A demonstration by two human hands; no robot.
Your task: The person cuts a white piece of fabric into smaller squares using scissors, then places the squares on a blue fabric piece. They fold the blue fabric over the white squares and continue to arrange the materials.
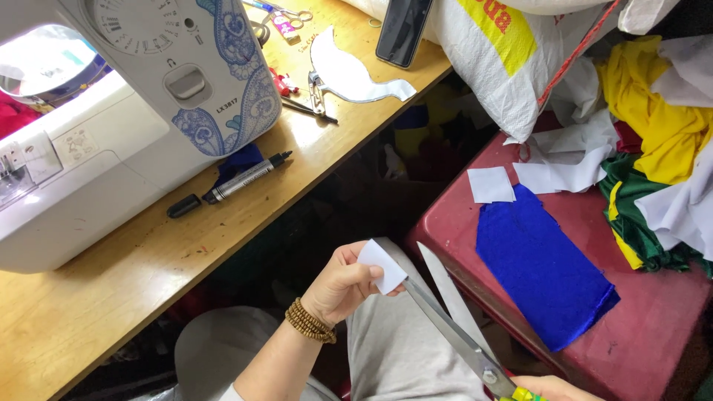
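Two hands, one white fabric piece (383, 266), one pair of scissors (453, 315).

One left hand (343, 286), wooden bead bracelet (310, 321) at the wrist, pinches the small white piece between thumb and fingers; the open scissor blades meet its lower right edge. One right hand (561, 388), mostly cut off at the frame edge, is on the yellow-green handles; how tightly it closes cannot be told. Far left of the grip: one white sewing machine (111, 111) with blue paisley panel, one black marker (245, 178) with its cap (183, 206) off. Right of the grip: one blue cloth (542, 267) and one white square (490, 184) on a red stool (653, 312); above, one white sack (483, 52) with a yellow label patch.
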